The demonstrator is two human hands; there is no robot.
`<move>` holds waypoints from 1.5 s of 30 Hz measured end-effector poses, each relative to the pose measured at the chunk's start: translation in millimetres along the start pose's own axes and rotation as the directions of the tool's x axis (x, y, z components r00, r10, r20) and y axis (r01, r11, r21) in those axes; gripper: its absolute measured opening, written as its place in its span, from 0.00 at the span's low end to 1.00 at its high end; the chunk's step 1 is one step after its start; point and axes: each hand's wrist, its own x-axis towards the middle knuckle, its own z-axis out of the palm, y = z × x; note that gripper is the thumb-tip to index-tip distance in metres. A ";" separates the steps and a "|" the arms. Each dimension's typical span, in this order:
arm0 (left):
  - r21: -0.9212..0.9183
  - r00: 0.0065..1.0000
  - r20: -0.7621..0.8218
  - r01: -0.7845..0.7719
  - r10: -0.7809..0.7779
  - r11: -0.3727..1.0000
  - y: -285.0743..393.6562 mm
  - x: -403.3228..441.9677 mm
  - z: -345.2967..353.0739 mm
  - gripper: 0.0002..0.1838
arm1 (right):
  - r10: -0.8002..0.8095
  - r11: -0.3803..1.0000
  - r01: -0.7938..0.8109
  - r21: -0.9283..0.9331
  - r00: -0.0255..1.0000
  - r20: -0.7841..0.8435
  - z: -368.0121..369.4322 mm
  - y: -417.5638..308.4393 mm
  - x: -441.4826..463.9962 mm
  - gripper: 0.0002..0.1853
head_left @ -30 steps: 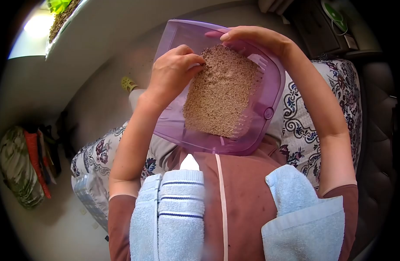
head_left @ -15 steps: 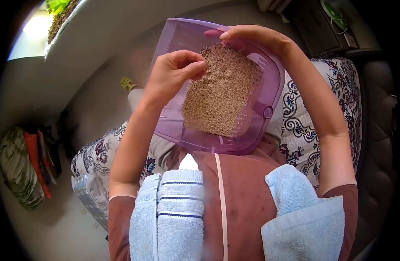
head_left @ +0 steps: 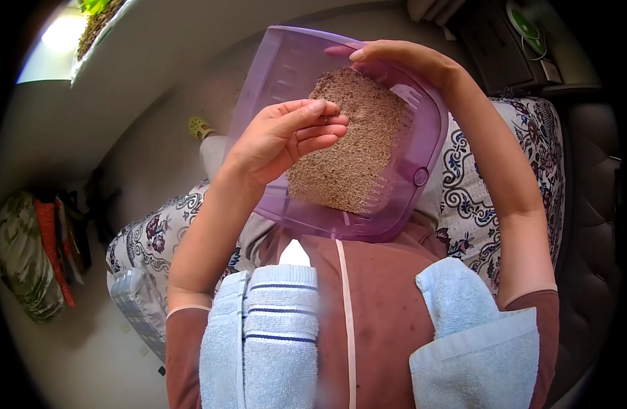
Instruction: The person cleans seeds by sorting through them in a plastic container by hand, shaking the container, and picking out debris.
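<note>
A translucent purple plastic bin [head_left: 276, 54] with slots in its sides rests tilted on my lap. Light brown granules [head_left: 351, 150], like grain, lie across its bottom, darker toward the far end. Above them is my left hand [head_left: 286, 133], palm turned partly up. Its thumb presses against the index finger, and small dark bits show at the fingertips; the other fingers are slightly curled. My right hand [head_left: 409, 60] is wrapped over the bin's far right rim, thumb on top, with some fingers seen through the plastic.
Beneath me is a patterned bedspread [head_left: 487, 174]. Light blue towels [head_left: 279, 341] hang over my chest. A yellow-green clog [head_left: 199, 127] is on my foot on the floor. Bags [head_left: 27, 255] stand at the left, and a dark cabinet [head_left: 494, 51] is at the far right.
My left hand has turned from palm down to partly palm up, moving a little right and down. The right hand keeps its grip on the bin.
</note>
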 end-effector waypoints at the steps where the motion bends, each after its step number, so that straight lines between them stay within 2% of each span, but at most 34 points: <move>1: -0.001 1.000 0.000 -0.004 0.004 1.000 -0.2 -0.2 -0.1 0.15 | -0.002 1.000 0.002 0.010 1.000 -0.006 0.6 1.1 0.4 0.30; 7: 0.053 0.999 -0.025 -0.021 0.022 0.998 1.3 -2.4 4.6 0.15 | 0.005 0.999 -0.006 -0.046 1.000 -0.009 -11.6 7.7 7.9 0.30; 10: 0.291 0.991 -0.092 -0.070 0.101 0.954 0.2 -4.5 11.6 0.13 | -0.020 0.998 0.017 -0.061 0.999 -0.038 -6.9 5.4 4.3 0.30; 13: 0.518 0.975 -0.048 -0.161 0.216 0.840 -2.5 -4.7 9.8 0.08 | -0.022 0.999 0.020 -0.049 0.999 -0.036 -3.1 1.1 1.0 0.30; 15: 0.882 0.900 0.004 -0.209 0.436 0.423 -7.2 -8.8 22.4 0.04 | -0.011 0.999 0.011 -0.045 1.000 -0.010 -4.4 -0.9 -1.5 0.30; 16: 0.971 0.851 0.073 -0.181 0.521 0.159 -8.7 -10.1 26.6 0.02 | -0.006 0.999 0.006 -0.043 1.000 0.003 -4.8 -1.3 -2.0 0.30; 17: 0.969 0.785 0.249 -0.206 0.567 -0.140 -8.2 -9.1 25.0 0.02 | -0.010 0.999 0.011 -0.035 1.000 0.006 -5.0 -1.0 -1.6 0.30; 18: 0.883 0.713 0.428 -0.197 0.555 -0.427 -7.5 -6.8 21.8 0.02 | -0.015 1.000 0.016 -0.027 1.000 0.009 -5.3 -0.3 -1.4 0.30; 19: 0.721 0.642 0.593 -0.155 0.486 -0.675 -7.6 -4.8 18.2 0.03 | -0.019 1.000 0.020 -0.019 1.000 0.012 -5.1 0.3 -1.1 0.30; 20: 0.760 0.645 0.575 -0.192 0.503 -0.621 -9.6 -2.9 14.6 0.04 | -0.022 1.000 0.022 -0.011 1.000 0.015 -3.9 -0.1 -1.7 0.30; 23: 0.902 0.680 0.423 -0.255 0.599 -0.347 -12.6 -5.5 14.9 0.07 | -0.031 0.999 0.031 -0.009 0.999 0.011 -1.7 -1.2 -3.9 0.30; 26: 0.967 0.780 0.211 -0.255 0.589 -0.009 -7.9 -10.4 20.7 0.06 | -0.028 0.999 0.028 -0.025 1.000 0.007 -4.9 1.1 -1.1 0.30; 29: 0.963 0.784 0.177 -0.264 0.595 0.060 -10.4 -11.2 18.9 0.09 | -0.004 1.000 0.005 -0.005 1.000 0.029 -8.8 4.5 3.9 0.30; 30: 0.910 0.829 0.115 -0.310 0.548 0.277 -11.2 -10.7 16.5 0.10 | 0.002 1.000 -0.002 -0.007 1.000 0.031 -9.2 4.9 4.1 0.30; 32: 0.673 0.911 0.036 -0.326 0.410 0.664 -10.3 -9.5 8.9 0.13 | 0.010 1.000 -0.009 -0.014 0.999 0.030 -6.8 4.2 3.2 0.31; 33: 0.472 0.950 0.008 -0.278 0.311 0.837 -7.1 -9.9 5.4 0.13 | 0.010 1.000 -0.010 -0.020 1.000 0.028 -2.1 2.3 0.9 0.32; 34: 0.239 0.979 0.007 -0.201 0.205 0.950 -3.1 -10.9 1.2 0.13 | 0.010 1.000 -0.009 -0.026 1.000 0.027 0.8 0.6 0.5 0.33; 35: -0.007 0.994 0.033 -0.101 0.101 0.995 -0.7 -11.4 -1.5 0.13 | 0.006 1.000 -0.005 -0.030 1.000 0.021 0.9 0.5 1.3 0.33; 39: -0.164 0.998 0.044 -0.027 0.035 0.986 -1.3 -10.0 -4.4 0.15 | -0.019 0.995 0.019 -0.094 1.000 0.001 -2.8 1.9 1.9 0.34; 40: -0.141 0.999 0.008 -0.036 0.038 0.989 -1.6 -10.7 -2.5 0.16 | -0.025 0.992 0.025 -0.121 1.000 -0.003 -3.4 2.4 2.0 0.34; 43: -0.095 0.997 -0.072 -0.049 0.042 0.994 -0.5 -12.8 5.6 0.20 | 0.005 1.000 -0.004 -0.015 1.000 0.013 -0.7 0.9 -0.7 0.30; 45: -0.095 0.995 -0.090 -0.041 0.033 0.995 0.6 -12.8 7.8 0.22 | 0.010 0.999 -0.010 -0.048 1.000 0.002 -8.2 6.0 4.6 0.30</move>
